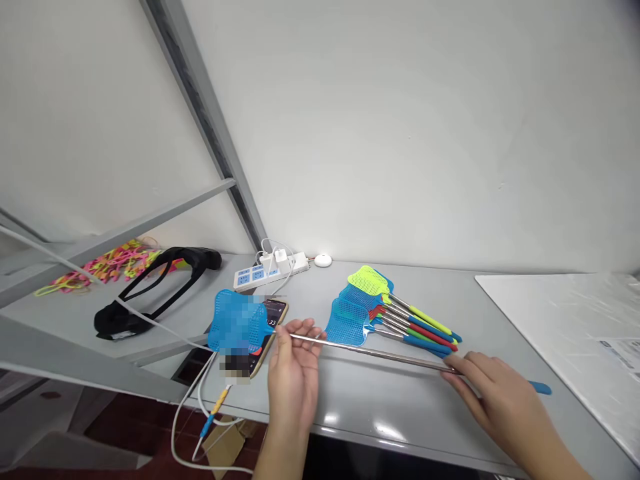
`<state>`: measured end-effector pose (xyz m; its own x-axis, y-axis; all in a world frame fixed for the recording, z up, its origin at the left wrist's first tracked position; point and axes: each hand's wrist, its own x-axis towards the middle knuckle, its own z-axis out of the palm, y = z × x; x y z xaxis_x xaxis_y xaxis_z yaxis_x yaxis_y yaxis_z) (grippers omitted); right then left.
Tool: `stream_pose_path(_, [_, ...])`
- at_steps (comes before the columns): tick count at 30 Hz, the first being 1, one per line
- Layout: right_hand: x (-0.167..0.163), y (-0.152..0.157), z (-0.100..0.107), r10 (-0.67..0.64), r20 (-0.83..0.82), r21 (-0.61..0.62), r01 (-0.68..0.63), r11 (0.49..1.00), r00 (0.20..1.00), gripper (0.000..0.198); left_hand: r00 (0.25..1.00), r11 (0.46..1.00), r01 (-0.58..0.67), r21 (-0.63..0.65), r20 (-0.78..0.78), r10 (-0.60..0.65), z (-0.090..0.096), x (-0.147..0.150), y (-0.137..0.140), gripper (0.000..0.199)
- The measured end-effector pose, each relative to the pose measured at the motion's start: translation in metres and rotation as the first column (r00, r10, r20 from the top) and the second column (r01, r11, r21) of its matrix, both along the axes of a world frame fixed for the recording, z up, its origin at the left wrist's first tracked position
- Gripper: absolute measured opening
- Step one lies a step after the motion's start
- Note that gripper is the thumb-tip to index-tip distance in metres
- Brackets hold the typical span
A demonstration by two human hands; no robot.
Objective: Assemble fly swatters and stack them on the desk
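A blue fly swatter (370, 351) with an extended metal rod lies across both my hands, its mesh head to the left and its blue grip end to the right. Palm up, my left hand (296, 373) pinches the rod just below the head with thumb and curled fingers. My right hand (495, 393) wraps over the rod near the handle, hiding part of it. Behind the rod is a pile of fly swatters (367, 281) in yellow-green, blue and red, with metal shafts and coloured handles pointing right.
On the grey table (360, 407), a phone (273, 313) lies partly under the swatter head. Behind it are a power strip (257, 275) and white round object (323, 260). A black strap (160, 293), tangled colourful cords (115, 263), metal frame and white wrapped board (575, 333) flank them.
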<state>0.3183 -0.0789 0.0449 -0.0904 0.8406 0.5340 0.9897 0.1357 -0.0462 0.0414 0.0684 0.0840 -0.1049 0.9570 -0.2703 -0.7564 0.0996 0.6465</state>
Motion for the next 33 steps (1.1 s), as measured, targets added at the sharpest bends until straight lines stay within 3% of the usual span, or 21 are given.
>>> stream_pose_path(4, [-0.011,0.006,0.007,0.011,0.007,0.028,-0.011,1.0,1.0,0.015,0.999,0.998,0.047,0.036,0.002,-0.047,-0.003,0.007,-0.002,0.03])
stream_pose_path(8, [-0.005,0.005,0.007,0.02,0.034,0.036,-0.021,0.999,0.999,0.02,1.0,0.997,0.008,0.075,-0.009,-0.008,0.007,0.0,0.01,0.03])
stream_pose_path(13, [0.042,-0.014,-0.009,-0.044,0.09,0.033,0.041,0.999,0.995,0.025,0.991,0.988,-0.129,0.085,0.039,0.126,0.026,-0.028,0.035,0.04])
stream_pose_path(17, [0.088,-0.037,-0.02,-0.069,0.153,-0.001,0.07,0.998,0.986,0.027,0.979,0.979,-0.196,0.049,0.058,0.193,0.031,-0.047,0.055,0.046])
stream_pose_path(22, [0.112,-0.052,-0.018,-0.176,0.157,0.015,0.176,0.984,0.972,0.034,0.979,0.981,-0.192,0.034,0.071,0.189,0.026,-0.037,0.07,0.046])
stream_pose_path(26, [0.106,-0.048,-0.014,-0.195,0.074,0.038,0.193,0.98,0.978,0.036,0.99,0.989,-0.138,0.058,0.049,0.136,0.018,-0.009,0.058,0.042])
stream_pose_path(31, [0.069,-0.032,-0.01,-0.131,0.022,0.008,0.13,0.991,0.991,0.025,0.993,0.99,0.114,0.086,-0.025,-0.112,0.001,0.028,0.024,0.031])
stream_pose_path(33, [0.056,-0.028,-0.008,-0.111,0.027,0.018,0.11,0.994,0.993,0.022,0.991,0.989,0.131,0.065,-0.023,-0.13,-0.003,0.032,0.018,0.029])
